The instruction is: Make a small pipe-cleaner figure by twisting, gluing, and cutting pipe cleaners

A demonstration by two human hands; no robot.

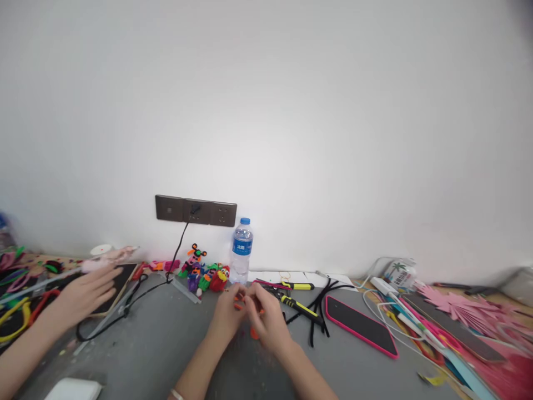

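Observation:
My left hand (227, 315) and my right hand (270, 325) meet over the grey table (166, 344), fingertips pinched together on a small orange piece (238, 300). Another orange bit (254, 333) shows under my right hand; whether the hand holds it I cannot tell. Just beyond my hands lie yellow-handled pliers (296, 305) and black pipe cleaners (318, 311). A water bottle (241, 251) and small colourful pipe-cleaner figures (205, 273) stand by the wall.
Another person's hand (85, 293) reaches in from the left over a dark board (120, 278). A pink-cased phone (360, 325) lies to the right, with cables, pink paper shapes (462, 305) and strips beyond. A black cord (175, 261) runs from the wall sockets (195, 210).

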